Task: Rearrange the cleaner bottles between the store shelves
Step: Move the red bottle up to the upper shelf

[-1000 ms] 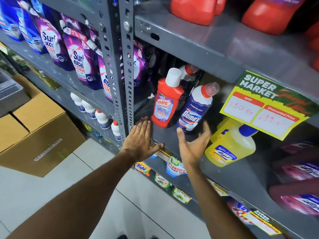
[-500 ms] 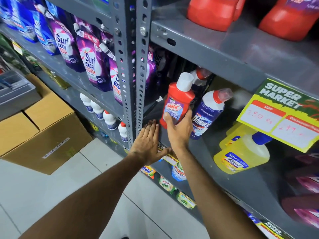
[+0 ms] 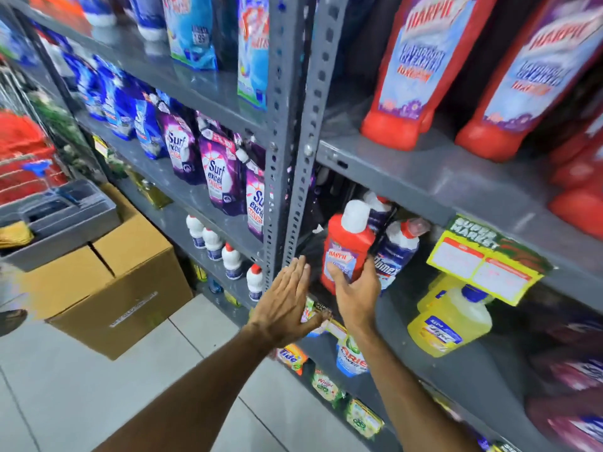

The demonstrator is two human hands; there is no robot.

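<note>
Now right hand (image 3: 357,296) fingers wrap Harpic bottle (image 3: 346,252).

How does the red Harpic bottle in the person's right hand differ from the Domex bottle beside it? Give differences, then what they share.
The red Harpic bottle has a red body and a plain white cap; the Domex bottle is dark blue and white with a red angled cap. The right hand grips the Harpic bottle, while the Domex bottle stands untouched. Both are cleaner bottles on the same grey shelf.
</note>
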